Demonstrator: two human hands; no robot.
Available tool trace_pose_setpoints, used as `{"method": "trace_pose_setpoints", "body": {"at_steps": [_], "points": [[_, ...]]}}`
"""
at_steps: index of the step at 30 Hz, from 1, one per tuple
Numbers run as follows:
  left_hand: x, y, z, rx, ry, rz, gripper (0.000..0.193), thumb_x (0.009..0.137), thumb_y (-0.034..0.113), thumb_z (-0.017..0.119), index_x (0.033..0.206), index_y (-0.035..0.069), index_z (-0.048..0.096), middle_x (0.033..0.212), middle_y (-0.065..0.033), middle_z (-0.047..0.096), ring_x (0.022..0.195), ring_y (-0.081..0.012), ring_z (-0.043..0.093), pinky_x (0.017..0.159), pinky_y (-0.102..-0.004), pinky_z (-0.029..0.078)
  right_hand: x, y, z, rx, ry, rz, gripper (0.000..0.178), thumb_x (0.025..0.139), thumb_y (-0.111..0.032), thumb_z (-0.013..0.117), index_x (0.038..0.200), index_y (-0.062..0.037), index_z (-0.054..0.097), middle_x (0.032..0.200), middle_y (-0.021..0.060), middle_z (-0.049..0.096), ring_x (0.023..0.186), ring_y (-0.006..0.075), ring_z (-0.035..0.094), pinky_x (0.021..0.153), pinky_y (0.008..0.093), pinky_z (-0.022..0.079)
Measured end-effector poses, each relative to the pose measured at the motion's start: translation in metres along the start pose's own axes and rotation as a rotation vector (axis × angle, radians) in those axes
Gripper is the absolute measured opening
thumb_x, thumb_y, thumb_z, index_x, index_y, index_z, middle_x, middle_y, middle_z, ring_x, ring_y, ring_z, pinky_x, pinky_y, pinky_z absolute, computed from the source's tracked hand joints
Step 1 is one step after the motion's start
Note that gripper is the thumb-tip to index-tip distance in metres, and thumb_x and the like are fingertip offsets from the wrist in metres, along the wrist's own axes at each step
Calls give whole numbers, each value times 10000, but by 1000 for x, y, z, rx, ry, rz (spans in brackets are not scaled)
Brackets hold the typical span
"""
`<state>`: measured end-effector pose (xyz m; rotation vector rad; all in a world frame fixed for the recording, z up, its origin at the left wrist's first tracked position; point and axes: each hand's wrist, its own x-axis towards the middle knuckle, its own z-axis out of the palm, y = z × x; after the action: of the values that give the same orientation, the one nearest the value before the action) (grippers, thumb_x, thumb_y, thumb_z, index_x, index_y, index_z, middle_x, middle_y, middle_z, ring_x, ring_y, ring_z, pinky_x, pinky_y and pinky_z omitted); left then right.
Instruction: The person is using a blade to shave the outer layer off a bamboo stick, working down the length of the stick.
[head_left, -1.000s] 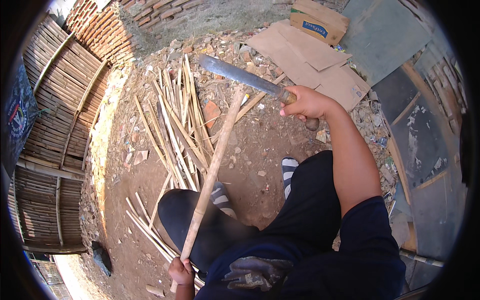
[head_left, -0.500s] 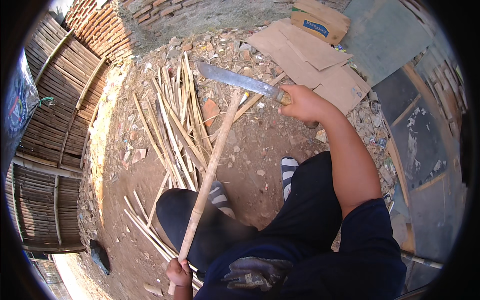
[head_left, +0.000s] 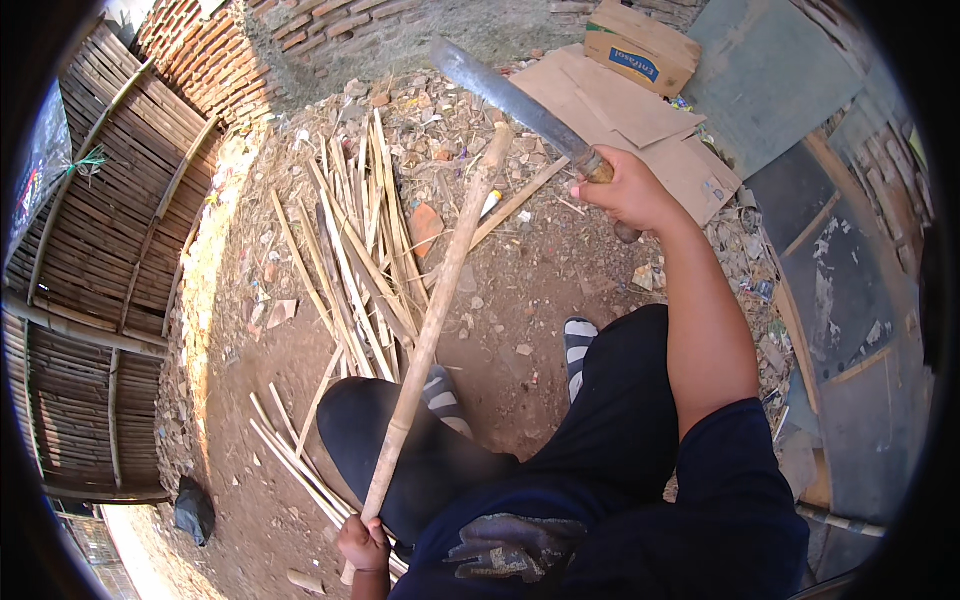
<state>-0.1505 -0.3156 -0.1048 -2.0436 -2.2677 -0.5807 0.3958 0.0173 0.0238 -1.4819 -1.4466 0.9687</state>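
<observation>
My right hand [head_left: 628, 190] is closed round the wooden handle of a machete [head_left: 515, 103], whose broad metal blade slants up to the left. The blade is apart from the bamboo pole, just beyond and right of its far end. My left hand [head_left: 363, 545] grips the near end of that long bamboo pole [head_left: 432, 325], which slopes up and away past my left knee. Beyond the knee lies a pile of split bamboo strips [head_left: 355, 240] on the ground. More pale strips [head_left: 300, 470] lie beside my left leg.
A cardboard box [head_left: 640, 50] sits on flattened cardboard [head_left: 590, 95] at the far right. Dark boards [head_left: 830, 250] lean on the right. A woven bamboo wall [head_left: 110, 220] stands left, a brick wall [head_left: 330, 30] at the back. Rubble and a black plastic bag [head_left: 195, 512] lie on the dirt.
My right hand has lifted the machete up and slightly right, its blade tilting more steeply. The pole's far end has risen a little; my left hand keeps its grip.
</observation>
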Motion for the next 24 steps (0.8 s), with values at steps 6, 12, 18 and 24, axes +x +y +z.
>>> {"method": "trace_pose_setpoints", "body": {"at_steps": [6,12,18,24], "points": [[-5,-13,2,6,-68,29,617,1005,596,410,754,40,504,659,-206,532,578,-451,549,514,-521,398,-1,-9,7,-89,90,-113,375,850,-138,755,1170,-30,592,739,-7,569,540,88,488,491,290,403],[-2,-11,-14,54,-56,46,613,1004,581,423,744,31,497,644,-198,513,566,-437,537,505,-517,384,1,2,16,-205,-371,172,440,848,-140,753,1233,-39,565,746,-5,567,518,103,482,496,292,409],[-1,-7,-5,1,-67,17,639,1000,601,415,718,32,492,630,-211,506,563,-449,528,515,-526,390,0,2,12,118,-417,204,309,838,-82,756,1080,-51,566,714,-30,541,487,45,439,460,251,371],[-5,-10,1,17,-32,31,638,1001,606,409,726,35,481,609,-210,506,547,-455,528,497,-525,389,-3,-4,2,116,-120,88,251,850,-96,758,1010,-58,568,699,-31,535,486,50,435,456,240,351]]}}
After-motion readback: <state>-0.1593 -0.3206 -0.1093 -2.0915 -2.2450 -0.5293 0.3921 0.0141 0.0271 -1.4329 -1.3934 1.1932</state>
